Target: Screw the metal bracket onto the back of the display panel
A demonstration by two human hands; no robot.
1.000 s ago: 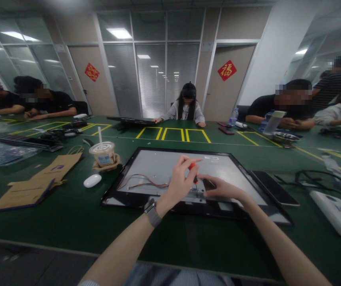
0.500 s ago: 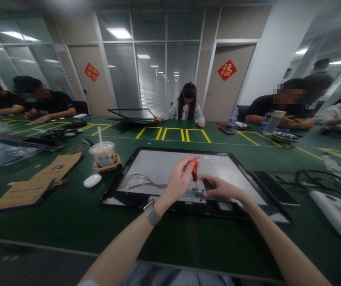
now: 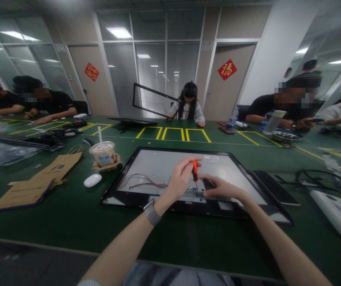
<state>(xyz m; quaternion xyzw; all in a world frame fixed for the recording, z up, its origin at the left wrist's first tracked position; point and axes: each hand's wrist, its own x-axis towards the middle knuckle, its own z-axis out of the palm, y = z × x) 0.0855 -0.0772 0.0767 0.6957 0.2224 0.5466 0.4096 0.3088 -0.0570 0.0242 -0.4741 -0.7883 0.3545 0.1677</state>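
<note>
A black-framed monitor panel (image 3: 158,163) lies back-up on the green table (image 3: 69,222) in front of me. My left hand (image 3: 180,179), with a watch on its wrist, is closed round an orange-handled screwdriver (image 3: 194,170) held upright, its tip down on a small circuit board (image 3: 194,193) near the panel's front edge. My right hand (image 3: 220,187) rests on the panel just right of the tip, fingers pressed flat against the board. Red and white wires (image 3: 142,180) run left from the board.
A drink cup with a straw (image 3: 103,153), a white mouse (image 3: 92,180) and brown paper bags (image 3: 36,180) lie to the left. A dark phone (image 3: 274,186), cables and a white device (image 3: 337,214) lie to the right. Other people sit round the table; one opposite holds up a black frame (image 3: 152,101).
The person opposite has lifted a black frame up off the table. My left hand has shifted its grip slightly on the screwdriver; my right hand stays put.
</note>
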